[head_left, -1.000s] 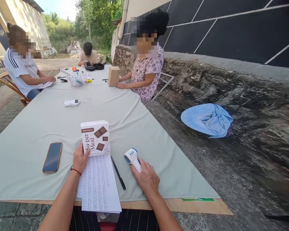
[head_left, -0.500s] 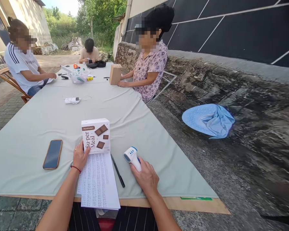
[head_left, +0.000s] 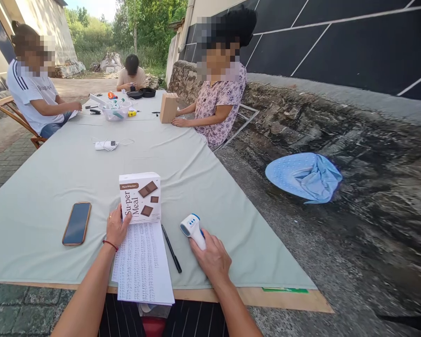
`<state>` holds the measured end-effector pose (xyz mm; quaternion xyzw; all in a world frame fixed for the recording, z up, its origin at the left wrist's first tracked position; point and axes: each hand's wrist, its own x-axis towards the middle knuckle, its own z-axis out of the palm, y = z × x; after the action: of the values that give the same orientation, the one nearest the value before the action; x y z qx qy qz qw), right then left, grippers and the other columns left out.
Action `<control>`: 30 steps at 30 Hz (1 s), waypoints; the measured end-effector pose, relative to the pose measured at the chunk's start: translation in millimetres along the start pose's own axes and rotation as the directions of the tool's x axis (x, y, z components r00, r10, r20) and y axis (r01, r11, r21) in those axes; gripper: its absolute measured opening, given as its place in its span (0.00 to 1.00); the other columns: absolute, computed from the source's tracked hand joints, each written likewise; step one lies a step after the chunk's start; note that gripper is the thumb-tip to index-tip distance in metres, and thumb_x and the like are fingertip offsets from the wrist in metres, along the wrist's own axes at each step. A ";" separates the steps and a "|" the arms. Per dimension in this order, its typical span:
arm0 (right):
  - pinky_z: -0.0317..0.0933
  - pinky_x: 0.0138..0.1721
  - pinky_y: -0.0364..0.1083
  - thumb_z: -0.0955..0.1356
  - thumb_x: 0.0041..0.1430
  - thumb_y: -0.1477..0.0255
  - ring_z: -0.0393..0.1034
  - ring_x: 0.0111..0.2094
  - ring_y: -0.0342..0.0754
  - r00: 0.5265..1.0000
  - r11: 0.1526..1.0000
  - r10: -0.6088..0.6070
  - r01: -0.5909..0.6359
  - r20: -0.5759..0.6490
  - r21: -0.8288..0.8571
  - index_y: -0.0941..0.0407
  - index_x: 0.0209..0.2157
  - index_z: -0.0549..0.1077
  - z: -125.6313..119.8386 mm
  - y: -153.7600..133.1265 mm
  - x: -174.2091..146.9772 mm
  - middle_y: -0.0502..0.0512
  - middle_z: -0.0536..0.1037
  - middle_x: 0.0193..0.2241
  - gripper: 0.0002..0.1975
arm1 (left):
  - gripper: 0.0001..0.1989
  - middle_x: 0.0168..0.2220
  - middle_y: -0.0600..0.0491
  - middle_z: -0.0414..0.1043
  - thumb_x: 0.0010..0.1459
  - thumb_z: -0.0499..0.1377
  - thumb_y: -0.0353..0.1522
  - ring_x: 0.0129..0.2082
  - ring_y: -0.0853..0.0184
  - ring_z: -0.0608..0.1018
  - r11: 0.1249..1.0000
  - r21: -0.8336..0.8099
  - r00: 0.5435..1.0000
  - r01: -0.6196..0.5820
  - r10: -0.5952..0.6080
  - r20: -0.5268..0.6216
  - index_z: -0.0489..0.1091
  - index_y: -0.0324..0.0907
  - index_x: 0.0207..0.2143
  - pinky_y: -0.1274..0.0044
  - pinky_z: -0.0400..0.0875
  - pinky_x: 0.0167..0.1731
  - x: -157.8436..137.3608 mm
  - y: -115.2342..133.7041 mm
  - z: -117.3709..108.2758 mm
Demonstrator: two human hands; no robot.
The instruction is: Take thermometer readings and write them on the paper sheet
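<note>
Our left hand (head_left: 118, 228) is partly closed, holding one white box (head_left: 139, 199), thumb on its front and fingers at its side. Our right hand (head_left: 212, 255) is curled tight round one thermometer (head_left: 192, 228), at four o'clock from the box. The box stands at twelve o'clock on the papers (head_left: 143, 267); we can't count the sheets. One pen (head_left: 171, 249) lies just beside them, at two o'clock. One phone (head_left: 76, 223) lies at nine o'clock from our left hand.
</note>
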<state>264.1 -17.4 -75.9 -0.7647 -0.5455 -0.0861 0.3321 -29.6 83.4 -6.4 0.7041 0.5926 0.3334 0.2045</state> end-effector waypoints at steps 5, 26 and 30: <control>0.61 0.38 0.48 0.61 0.64 0.57 0.71 0.37 0.55 1.000 1.000 -0.007 0.007 -0.017 -0.010 0.60 0.48 0.75 0.4 0.5 -0.3 0.63 0.79 0.35 0.23 | 0.30 0.49 0.44 0.75 0.66 0.46 0.52 0.51 0.51 0.74 1.000 0.009 1.000 -0.011 0.012 -0.005 0.62 0.46 0.62 0.59 0.66 0.50 0.1 -2.7 2.1; 0.59 0.36 0.48 0.60 0.64 0.53 0.69 0.37 0.54 1.000 1.000 0.006 -0.006 -0.015 0.004 0.60 0.48 0.76 1.0 3.5 -1.3 0.63 0.78 0.35 0.27 | 0.30 0.50 0.45 0.75 0.66 0.45 0.53 0.50 0.53 0.73 1.000 0.009 1.000 -0.030 0.030 0.006 0.63 0.44 0.60 0.59 0.66 0.50 -0.3 -1.5 2.4; 0.59 0.36 0.48 0.59 0.64 0.52 0.69 0.38 0.54 1.000 1.000 0.014 -0.014 -0.005 0.011 0.60 0.48 0.76 1.1 4.0 -1.6 0.63 0.78 0.35 0.28 | 0.30 0.50 0.45 0.75 0.67 0.46 0.52 0.50 0.54 0.73 0.999 0.010 0.999 -0.042 0.042 0.000 0.63 0.45 0.61 0.60 0.66 0.50 0.1 -3.7 3.4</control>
<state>266.8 -18.7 -79.2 -0.7664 -0.5396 -0.0826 0.3385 -29.8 84.7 -11.2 0.7175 0.5793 0.3346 0.1941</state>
